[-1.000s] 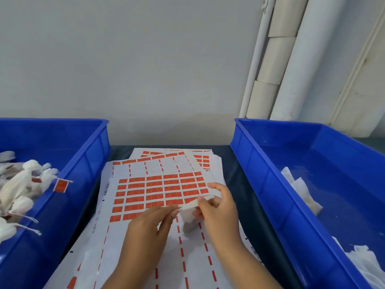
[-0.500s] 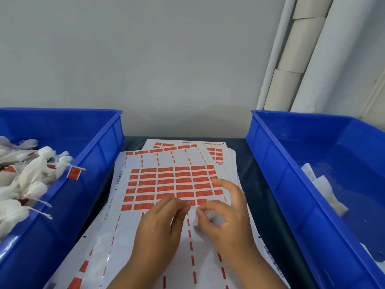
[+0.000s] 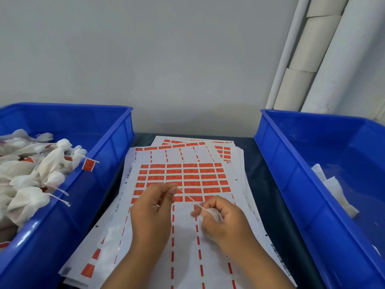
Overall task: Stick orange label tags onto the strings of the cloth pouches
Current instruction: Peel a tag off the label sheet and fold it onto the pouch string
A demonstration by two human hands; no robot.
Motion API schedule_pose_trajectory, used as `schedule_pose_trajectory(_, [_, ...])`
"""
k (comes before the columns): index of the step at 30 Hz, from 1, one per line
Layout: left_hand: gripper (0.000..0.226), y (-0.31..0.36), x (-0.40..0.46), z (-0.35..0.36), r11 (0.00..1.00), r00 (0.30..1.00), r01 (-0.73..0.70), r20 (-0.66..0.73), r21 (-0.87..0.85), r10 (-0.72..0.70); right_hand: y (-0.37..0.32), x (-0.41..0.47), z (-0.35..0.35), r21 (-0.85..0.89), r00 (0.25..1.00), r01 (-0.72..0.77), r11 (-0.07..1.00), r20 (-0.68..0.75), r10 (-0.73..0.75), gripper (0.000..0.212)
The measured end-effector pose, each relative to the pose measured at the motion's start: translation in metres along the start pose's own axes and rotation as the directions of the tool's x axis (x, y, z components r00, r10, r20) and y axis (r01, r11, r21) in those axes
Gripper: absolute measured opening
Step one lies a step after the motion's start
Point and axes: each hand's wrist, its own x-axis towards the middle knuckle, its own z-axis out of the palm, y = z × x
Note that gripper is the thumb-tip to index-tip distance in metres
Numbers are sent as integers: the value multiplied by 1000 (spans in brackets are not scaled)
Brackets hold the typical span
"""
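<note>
A stack of label sheets point(image 3: 183, 176) with rows of orange tags lies on the dark table between two blue bins. Above the sheets, my left hand point(image 3: 154, 207) pinches the free end of a thin white string point(image 3: 188, 197). The string runs taut to my right hand point(image 3: 223, 220), which is closed around a small white cloth pouch point(image 3: 210, 213), mostly hidden by the fingers. The left bin point(image 3: 116, 147) holds several white pouches point(image 3: 31, 176), some with orange tags on their strings, one tag point(image 3: 88, 164) sticking up near the rim.
The right blue bin point(image 3: 291, 163) holds a few white pouches point(image 3: 333, 190) at its far side. A grey wall is close behind the table, with white pipes point(image 3: 308, 59) at the back right. Used sheets with orange strips lie under my forearms.
My hands have drawn apart, pulling the pouch's string straight between them. The view has shifted, so the bins and sheets sit further right and higher in the frame.
</note>
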Motion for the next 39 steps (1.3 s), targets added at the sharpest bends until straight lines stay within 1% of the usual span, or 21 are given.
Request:
schedule_pose_trajectory(4, [16,-2,4,-1,997,998,62,-6,-50,-63,-3,-2,-3,106,981,-69,992,190,48,28])
schedule_pose_trajectory(6, [13,-1,6,-2,994,996,83,-9,-76,-84,-7,-3,-5,153,959,-167,974,253,125,38])
schedule_pose_trajectory(8, [9,1,6,-4,991,995,96,-14,-97,-98,-11,-3,-9,177,924,-253,951,337,183,39])
schedule_pose_trajectory(12, [9,4,8,-6,967,982,170,-44,-190,-182,-16,-2,-14,89,880,-247,965,437,185,37])
schedule_pose_trajectory(15, [8,3,11,-8,940,965,238,-50,-243,-257,-15,0,-16,25,859,-288,957,449,247,23])
schedule_pose_trajectory(17, [3,1,13,-7,929,956,268,-47,-256,-289,-13,0,-19,38,861,-318,947,431,272,23])
schedule_pose_trajectory(20, [11,-3,15,-9,912,942,307,-52,-271,-332,-11,-1,-22,141,872,-357,923,405,276,22])
schedule_pose_trajectory(22, [11,-5,17,-11,900,929,337,-56,-276,-365,-8,0,-24,265,904,-357,896,341,259,18])
schedule_pose_trajectory(24, [9,-6,18,-10,900,924,361,-36,-246,-380,-3,2,-24,486,924,-370,791,276,263,15])
schedule_pose_trajectory(26, [10,-6,16,-7,929,938,345,17,-135,-346,0,5,-27,722,925,-377,580,258,281,30])
schedule_pose_trajectory(27, [13,-6,14,-5,952,952,304,65,-48,-301,2,6,-29,785,930,-353,508,239,278,31])
schedule_pose_trajectory(29, [11,-9,9,-1,979,961,169,203,110,-189,6,8,-31,839,940,-302,453,184,287,26])
schedule_pose_trajectory(30, [7,-11,8,0,981,948,96,284,167,-141,6,8,-32,850,940,-284,443,156,302,26])
schedule_pose_trajectory(31, [2,-11,6,2,976,922,22,372,215,-103,8,9,-31,853,939,-268,447,128,318,27])
schedule_pose_trajectory(32, [5,-12,5,4,965,883,-63,464,254,-65,9,9,-31,851,937,-259,458,106,334,28])
schedule_pose_trajectory(34, [18,-13,1,8,925,772,-251,636,285,13,9,9,-30,831,937,-249,497,77,341,30])
schedule_pose_trajectory(35, [22,-12,0,9,911,715,-318,697,263,49,9,9,-29,809,938,-246,534,60,341,28])
schedule_pose_trajectory(36, [24,-11,-2,10,908,675,-354,733,223,83,9,9,-27,762,935,-251,597,32,353,23])
schedule_pose_trajectory(37, [25,-10,-4,11,914,655,-362,748,184,108,10,8,-25,673,930,-263,692,-15,368,14])
schedule_pose_trajectory(38, [24,-9,-5,11,922,651,-356,748,151,129,9,7,-23,550,926,-270,790,-76,370,5])
schedule_pose_trajectory(39, [23,-7,-6,10,928,659,-352,737,127,149,8,7,-21,423,934,-255,870,-125,334,4])
